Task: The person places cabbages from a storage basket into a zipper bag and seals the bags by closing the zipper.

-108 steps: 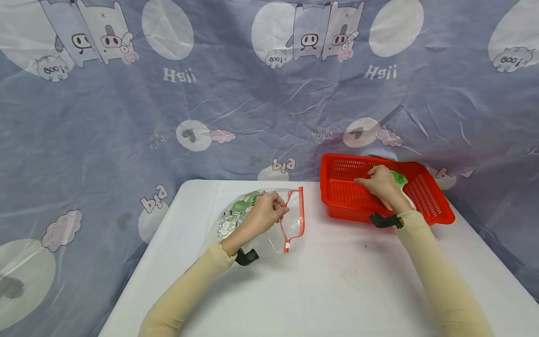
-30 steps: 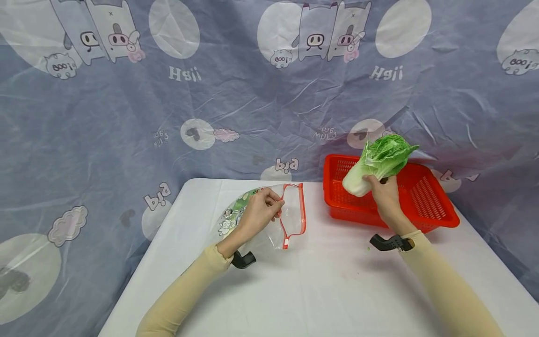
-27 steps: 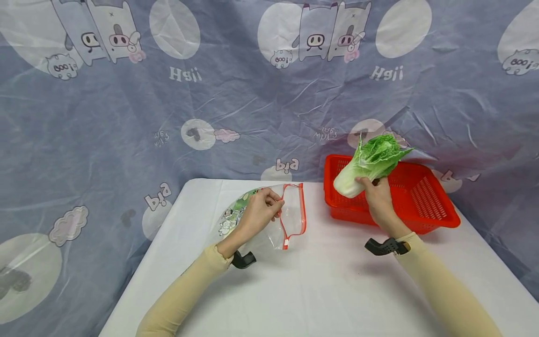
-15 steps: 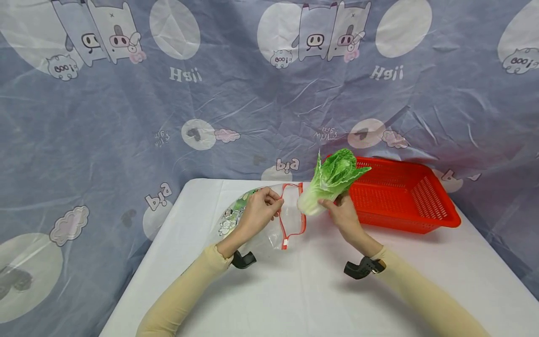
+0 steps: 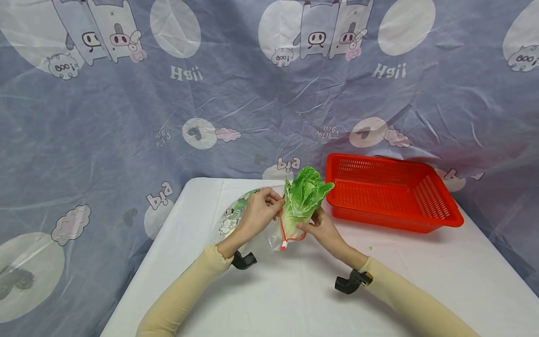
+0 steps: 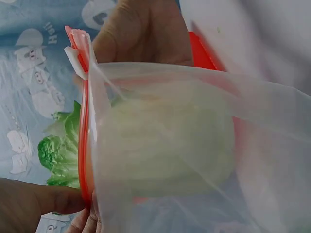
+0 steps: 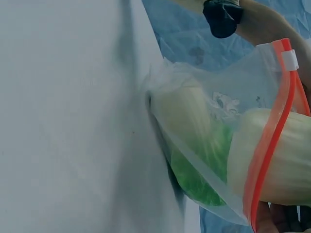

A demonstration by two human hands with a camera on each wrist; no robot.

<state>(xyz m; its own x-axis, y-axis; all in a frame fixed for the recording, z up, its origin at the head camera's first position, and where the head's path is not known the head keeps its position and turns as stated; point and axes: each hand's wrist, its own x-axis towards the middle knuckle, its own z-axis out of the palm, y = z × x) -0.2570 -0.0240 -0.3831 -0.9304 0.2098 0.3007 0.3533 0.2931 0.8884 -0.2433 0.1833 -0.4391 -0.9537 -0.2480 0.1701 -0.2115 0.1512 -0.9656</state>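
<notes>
While half inside the bag (image 5: 269, 224), cabbage (image 5: 303, 201) in right hand (image 5: 322, 230)

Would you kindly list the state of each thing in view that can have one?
Zip bag: mouth open, lying on the table, one cabbage already inside.
Cabbage: white stem end inside the bag mouth, green leaves outside.
Red basket: upright, nothing seen inside.
Left hand: pinches the bag's red rim.
Right hand: grip closed round the cabbage.
</notes>
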